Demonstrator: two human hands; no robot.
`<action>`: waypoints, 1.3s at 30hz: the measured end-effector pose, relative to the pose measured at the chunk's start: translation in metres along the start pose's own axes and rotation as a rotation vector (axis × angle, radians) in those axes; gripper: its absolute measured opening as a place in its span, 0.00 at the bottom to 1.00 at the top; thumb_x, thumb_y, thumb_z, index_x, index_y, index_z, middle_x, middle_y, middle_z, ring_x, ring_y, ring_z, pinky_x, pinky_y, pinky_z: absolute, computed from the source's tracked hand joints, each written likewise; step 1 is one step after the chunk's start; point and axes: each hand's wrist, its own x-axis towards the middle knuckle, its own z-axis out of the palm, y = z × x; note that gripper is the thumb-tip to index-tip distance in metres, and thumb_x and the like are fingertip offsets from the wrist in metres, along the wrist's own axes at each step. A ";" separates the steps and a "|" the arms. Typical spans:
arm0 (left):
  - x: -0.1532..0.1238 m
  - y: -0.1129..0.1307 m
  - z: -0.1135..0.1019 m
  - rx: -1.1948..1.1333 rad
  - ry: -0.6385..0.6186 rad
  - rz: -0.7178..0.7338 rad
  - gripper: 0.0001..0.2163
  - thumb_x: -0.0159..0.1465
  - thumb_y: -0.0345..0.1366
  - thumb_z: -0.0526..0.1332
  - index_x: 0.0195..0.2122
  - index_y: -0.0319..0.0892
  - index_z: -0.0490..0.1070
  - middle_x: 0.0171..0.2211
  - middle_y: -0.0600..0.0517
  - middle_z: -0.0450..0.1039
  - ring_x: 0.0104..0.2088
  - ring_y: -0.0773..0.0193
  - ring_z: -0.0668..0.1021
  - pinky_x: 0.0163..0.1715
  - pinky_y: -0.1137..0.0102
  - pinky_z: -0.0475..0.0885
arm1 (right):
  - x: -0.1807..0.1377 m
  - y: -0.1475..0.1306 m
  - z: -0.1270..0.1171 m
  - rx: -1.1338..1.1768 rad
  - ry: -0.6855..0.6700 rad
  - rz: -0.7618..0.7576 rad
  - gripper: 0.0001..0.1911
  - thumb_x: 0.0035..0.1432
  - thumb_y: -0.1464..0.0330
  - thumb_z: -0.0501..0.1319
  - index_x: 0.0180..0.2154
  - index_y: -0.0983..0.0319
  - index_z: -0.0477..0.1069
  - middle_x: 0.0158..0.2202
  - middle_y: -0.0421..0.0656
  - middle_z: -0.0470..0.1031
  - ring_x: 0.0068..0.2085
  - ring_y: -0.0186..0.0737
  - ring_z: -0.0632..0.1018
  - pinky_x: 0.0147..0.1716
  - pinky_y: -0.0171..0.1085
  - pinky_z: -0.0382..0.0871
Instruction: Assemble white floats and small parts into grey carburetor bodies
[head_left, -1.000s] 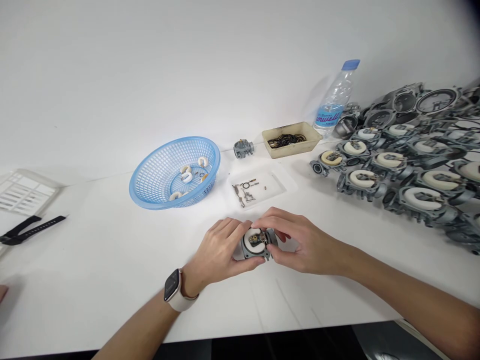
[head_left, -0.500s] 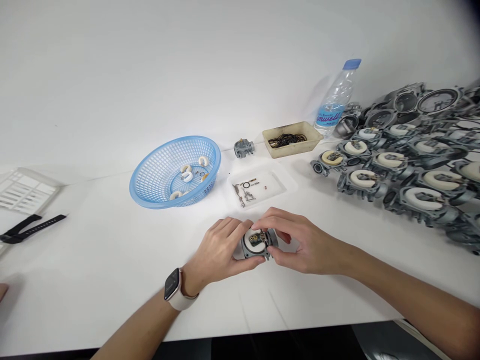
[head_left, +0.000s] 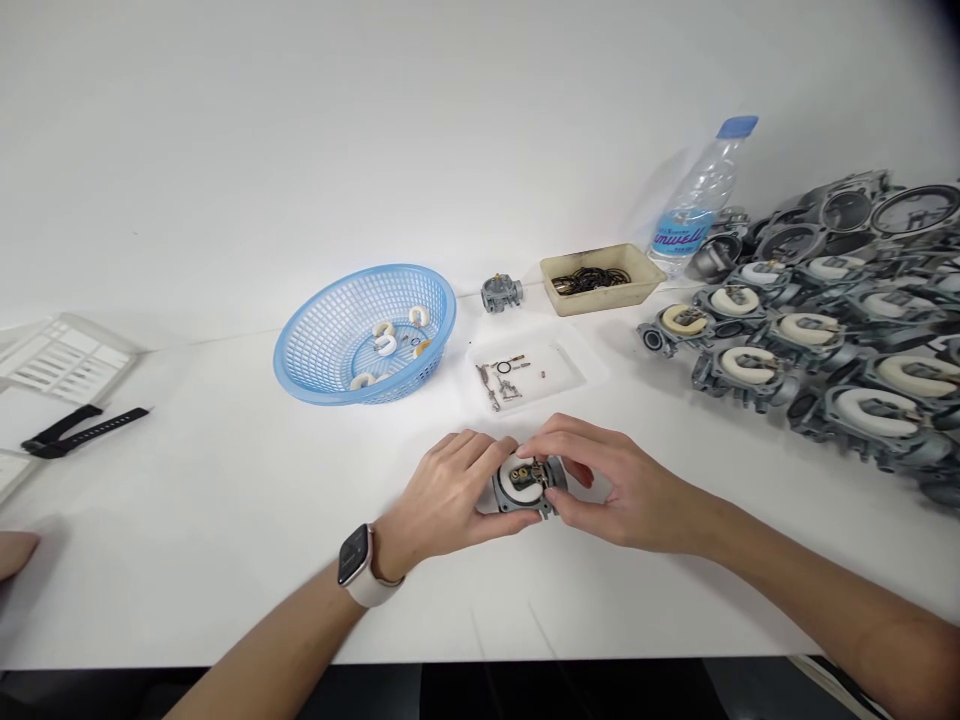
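Note:
A grey metal carburetor (head_left: 517, 506) rests on the white table between my hands, its open bowl side facing up. Inside it sits a white C-shaped float (head_left: 532, 494) around two brass jets. My left hand (head_left: 450, 492), with a watch on the wrist, is closed around the carburetor's left side, thumb along the near edge. On the right side, my right hand (head_left: 619, 490) has thumb and fingers closed at the float's hinge end; whether they pinch a small part there is hidden. Just beyond lies a clear shallow tray (head_left: 559, 370) with small metal parts and a black ring.
A blue basket (head_left: 300, 340) holding several floats stands back left. Behind the tray are another carburetor (head_left: 501, 292), a beige box (head_left: 600, 300) of black rings and a water bottle (head_left: 694, 210). Many carburetors (head_left: 825, 330) crowd the right. A black strap (head_left: 82, 430) and another person's hand (head_left: 15, 553) are left.
The view has shifted slightly, so everything appears a little further right. Both hands keep nearly the same hold on the carburetor. More of the other person's hand shows at the left edge.

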 end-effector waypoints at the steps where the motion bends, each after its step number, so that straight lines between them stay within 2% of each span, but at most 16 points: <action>1: 0.000 0.000 0.000 -0.003 -0.001 -0.003 0.27 0.67 0.59 0.59 0.55 0.41 0.65 0.40 0.47 0.75 0.40 0.54 0.77 0.40 0.59 0.72 | 0.000 0.000 0.001 -0.001 0.006 -0.001 0.24 0.60 0.78 0.59 0.55 0.55 0.68 0.46 0.42 0.72 0.30 0.32 0.70 0.30 0.34 0.69; 11: 0.001 0.000 -0.001 0.006 0.001 0.001 0.27 0.66 0.59 0.60 0.54 0.40 0.66 0.38 0.49 0.75 0.37 0.56 0.76 0.37 0.61 0.72 | -0.002 0.003 0.003 -0.021 0.052 0.020 0.21 0.62 0.77 0.58 0.55 0.54 0.68 0.47 0.43 0.70 0.29 0.32 0.69 0.27 0.35 0.68; 17: 0.001 0.000 -0.001 0.003 0.000 0.006 0.27 0.67 0.58 0.60 0.55 0.40 0.66 0.40 0.48 0.75 0.39 0.56 0.77 0.39 0.61 0.72 | -0.001 0.002 0.001 -0.006 0.028 0.001 0.23 0.61 0.77 0.59 0.56 0.54 0.67 0.45 0.42 0.71 0.30 0.33 0.68 0.30 0.36 0.69; 24: 0.001 0.001 -0.001 0.010 0.001 -0.007 0.27 0.66 0.59 0.59 0.54 0.41 0.66 0.39 0.48 0.75 0.38 0.56 0.76 0.38 0.60 0.72 | -0.001 -0.001 -0.001 0.008 0.004 -0.004 0.25 0.58 0.78 0.60 0.56 0.54 0.68 0.42 0.41 0.71 0.32 0.33 0.70 0.29 0.34 0.68; 34: 0.001 0.001 0.000 0.018 0.032 0.024 0.27 0.66 0.58 0.61 0.55 0.41 0.66 0.38 0.48 0.74 0.37 0.56 0.76 0.37 0.61 0.72 | -0.001 0.003 0.003 -0.021 0.055 -0.003 0.25 0.60 0.78 0.59 0.57 0.53 0.67 0.46 0.42 0.71 0.30 0.32 0.69 0.30 0.35 0.69; 39: 0.000 0.002 0.000 0.021 0.030 0.030 0.27 0.66 0.57 0.62 0.55 0.41 0.66 0.39 0.48 0.74 0.38 0.56 0.77 0.38 0.60 0.73 | 0.000 0.000 0.002 -0.031 0.053 -0.022 0.25 0.59 0.79 0.58 0.56 0.55 0.68 0.46 0.42 0.72 0.33 0.34 0.71 0.32 0.35 0.69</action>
